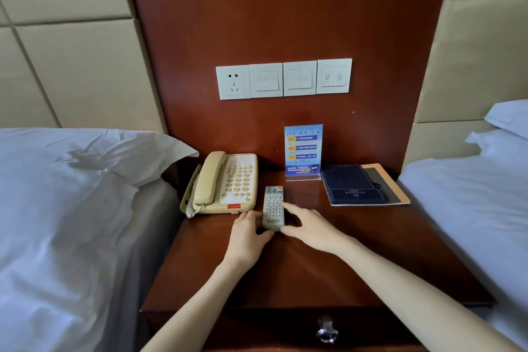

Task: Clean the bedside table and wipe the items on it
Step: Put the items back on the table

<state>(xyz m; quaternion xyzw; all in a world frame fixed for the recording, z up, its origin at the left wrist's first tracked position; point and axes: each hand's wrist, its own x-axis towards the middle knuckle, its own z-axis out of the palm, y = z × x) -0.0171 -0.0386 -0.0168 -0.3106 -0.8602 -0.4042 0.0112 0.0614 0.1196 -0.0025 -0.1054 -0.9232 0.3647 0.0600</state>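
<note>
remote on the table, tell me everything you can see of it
The remote is a slim light grey slab, plastic by its look, with rows of small buttons, some red at its far end and a logo band at its near end. It is face up, lengthwise on the table, just right of the phone. The left hand holds its near left edge, the right hand its near right edge; whether that end is lifted cannot be told.

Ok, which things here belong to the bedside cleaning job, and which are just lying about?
Job: bedside table, remote control, telephone, blue sign, dark folder, left hand, right hand.
Lying about: wall switches, socket, pillow, drawer knob.
</note>
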